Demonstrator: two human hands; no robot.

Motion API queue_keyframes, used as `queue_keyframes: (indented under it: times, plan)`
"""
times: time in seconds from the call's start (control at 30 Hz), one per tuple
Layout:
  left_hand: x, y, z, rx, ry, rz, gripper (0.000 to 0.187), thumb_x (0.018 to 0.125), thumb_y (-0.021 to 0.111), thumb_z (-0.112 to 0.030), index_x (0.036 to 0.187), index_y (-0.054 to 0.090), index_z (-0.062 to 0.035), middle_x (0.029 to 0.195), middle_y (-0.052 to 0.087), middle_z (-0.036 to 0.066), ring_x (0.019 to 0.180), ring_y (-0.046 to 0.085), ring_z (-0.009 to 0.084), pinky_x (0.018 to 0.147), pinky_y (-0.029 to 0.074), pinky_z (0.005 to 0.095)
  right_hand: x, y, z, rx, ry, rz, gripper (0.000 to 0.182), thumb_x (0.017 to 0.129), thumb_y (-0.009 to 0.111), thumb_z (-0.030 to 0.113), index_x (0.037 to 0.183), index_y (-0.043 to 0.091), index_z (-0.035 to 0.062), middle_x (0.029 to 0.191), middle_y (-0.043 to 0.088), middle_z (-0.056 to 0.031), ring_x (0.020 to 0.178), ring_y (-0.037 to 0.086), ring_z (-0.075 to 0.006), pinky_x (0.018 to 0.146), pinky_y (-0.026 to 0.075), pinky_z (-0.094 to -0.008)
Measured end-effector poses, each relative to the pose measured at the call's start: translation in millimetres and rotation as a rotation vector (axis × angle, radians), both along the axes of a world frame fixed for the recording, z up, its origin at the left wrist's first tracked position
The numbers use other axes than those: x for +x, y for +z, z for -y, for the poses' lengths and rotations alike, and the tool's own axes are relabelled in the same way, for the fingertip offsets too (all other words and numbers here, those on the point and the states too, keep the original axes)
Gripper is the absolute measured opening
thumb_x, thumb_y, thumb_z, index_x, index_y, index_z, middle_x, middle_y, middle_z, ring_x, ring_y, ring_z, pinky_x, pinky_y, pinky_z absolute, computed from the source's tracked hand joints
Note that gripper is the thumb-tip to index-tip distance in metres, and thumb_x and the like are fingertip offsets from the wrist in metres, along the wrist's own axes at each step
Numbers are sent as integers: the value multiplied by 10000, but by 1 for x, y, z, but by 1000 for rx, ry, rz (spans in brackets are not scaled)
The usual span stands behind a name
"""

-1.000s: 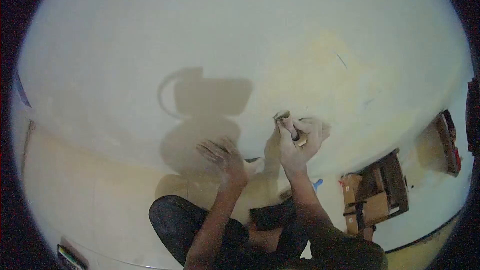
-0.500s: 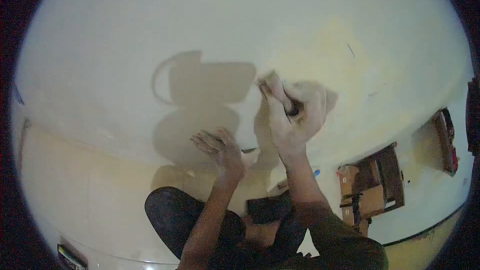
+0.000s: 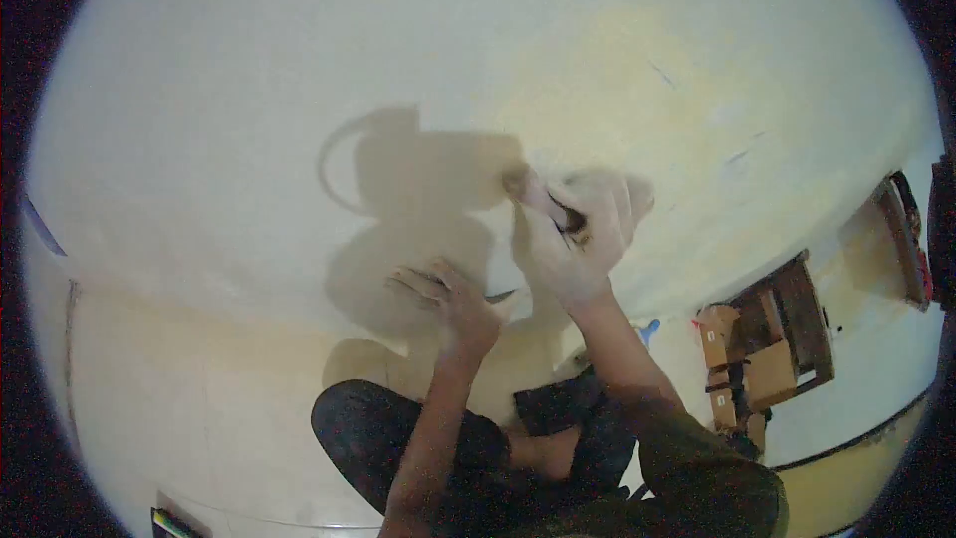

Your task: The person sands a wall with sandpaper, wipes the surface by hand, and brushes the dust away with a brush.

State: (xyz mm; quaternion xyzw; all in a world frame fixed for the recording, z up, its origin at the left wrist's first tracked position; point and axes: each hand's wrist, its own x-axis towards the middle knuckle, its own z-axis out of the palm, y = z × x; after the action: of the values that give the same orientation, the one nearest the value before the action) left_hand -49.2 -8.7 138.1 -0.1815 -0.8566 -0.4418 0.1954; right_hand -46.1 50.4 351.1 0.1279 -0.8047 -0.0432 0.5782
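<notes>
My right hand (image 3: 573, 234) is raised against the pale wall (image 3: 299, 90) and grips a small folded piece of sandpaper (image 3: 518, 182), pressing its end on the wall surface. My left hand (image 3: 453, 304) rests flat on the wall lower down, fingers spread, holding nothing. A yellowish patch (image 3: 637, 90) on the wall lies above and to the right of my right hand. My shadow falls on the wall to the left of both hands.
My knees in dark trousers (image 3: 398, 438) are folded on the floor below. A cardboard box (image 3: 767, 349) stands on the floor at the right, with a small blue object (image 3: 649, 327) near it. Another dark item (image 3: 906, 239) lies at the far right.
My right hand rose with the sandpaper from low on the wall to a higher spot, then shifted slightly left. My left hand stayed pressed on the wall.
</notes>
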Motion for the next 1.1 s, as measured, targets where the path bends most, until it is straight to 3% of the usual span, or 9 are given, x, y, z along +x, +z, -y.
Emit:
queue_keyframes:
  times: [0.07, 0.13, 0.23, 0.43, 0.47, 0.63, 0.77, 0.87, 1.1]
  plan:
    - [-1, 7, -1, -129, -3, 43, 1413, 711, 816, -655, 1536, -27, 125, 1448, -33, 597, 1351, -60, 785, 1027, -15, 866, 2, -5, -7, -49, -3, -46, 262, 740, 869, 93, 841, 633, 148, 721, 562, 9, 705, 510, -198, 776, 314, -375]
    - [4, 9, -15, 8, 28, 5, 1475, 670, 834, -672, 1533, -61, 120, 1451, -96, 591, 1355, -87, 777, 1032, -20, 861, 8, 7, -14, -69, 60, -45, 240, 747, 894, 177, 825, 667, 163, 699, 568, 18, 671, 522, -200, 805, 309, -377]
    - [9, 2, -20, 83, 18, 0, 1531, 627, 862, -672, 1544, -102, 86, 1463, -162, 568, 1368, -132, 755, 1036, -10, 857, -2, 31, -6, -9, 38, -33, 256, 736, 895, 184, 828, 658, 159, 737, 604, 12, 696, 538, -210, 817, 321, -389]
    - [-1, 22, -20, 88, 51, -37, 1596, 555, 894, -680, 1571, -123, 16, 1494, -191, 524, 1379, -149, 740, 1023, 56, 867, 10, -10, -44, -227, 27, -60, 316, 643, 859, 231, 890, 673, 170, 845, 653, -4, 776, 562, -242, 843, 336, -433]
    - [2, 23, -19, 98, 47, -22, 1606, 546, 897, -682, 1574, -127, 4, 1499, -190, 519, 1381, -144, 740, 1020, 66, 869, 6, 1, -37, -154, 23, -59, 310, 654, 867, 226, 887, 671, 169, 835, 648, -3, 776, 559, -237, 835, 336, -428]
    - [0, 13, -19, 21, 45, 1, 1611, 555, 863, -731, 1560, -117, 62, 1474, -158, 554, 1368, -111, 761, 1023, 68, 867, -6, 37, -16, -71, 13, 50, 283, 725, 900, 176, 859, 652, 160, 784, 614, -2, 759, 535, -205, 789, 326, -399]
    - [-16, 12, -21, -6, 41, -27, 1596, 586, 823, -771, 1540, -98, 116, 1455, -140, 578, 1353, -113, 775, 1022, 58, 868, 4, 9, -36, -132, -55, -60, 282, 732, 906, 157, 826, 641, 171, 735, 567, 13, 711, 505, -194, 765, 306, -387]
    - [-14, 7, -21, -50, 28, 2, 1548, 639, 803, -762, 1547, -109, 97, 1457, -136, 576, 1353, -111, 775, 1022, 30, 867, -6, 36, -12, -67, -45, -1, 280, 701, 841, 0, 861, 637, 106, 827, 595, -41, 849, 506, -235, 794, 353, -389]
    - [-17, 7, -20, 42, 16, -56, 1429, 737, 727, -765, 1561, -86, 72, 1473, -140, 561, 1355, -129, 769, 1031, -7, 860, 5, 8, -29, -135, -71, -26, 267, 713, 821, 5, 860, 626, 113, 823, 593, -35, 815, 499, -219, 793, 341, -390]
